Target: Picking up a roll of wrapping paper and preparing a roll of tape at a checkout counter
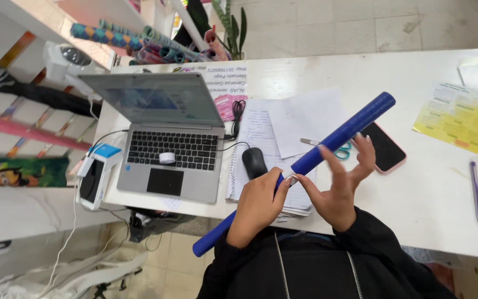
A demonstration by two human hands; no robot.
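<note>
1. Blue roll [338, 138]: a long, slim cylinder with a finely grained, glittery surface, held slanted above the white table [416, 188], its lower end past the table's near edge.
2. Left hand [258, 207]: clenched around the roll's lower half.
3. Right hand [341, 185]: fingers spread and loose, thumb and fingertips laid against the roll's middle; no full grasp is made.
4. Laptop [167, 138]: grey, opened, with a small white tape ring on its keys.
5. Mouse [254, 161]: black, rounded, beside loose paper sheets [300, 119].
6. Phone [385, 148]: flat, dark glass, pink-edged case.
</note>
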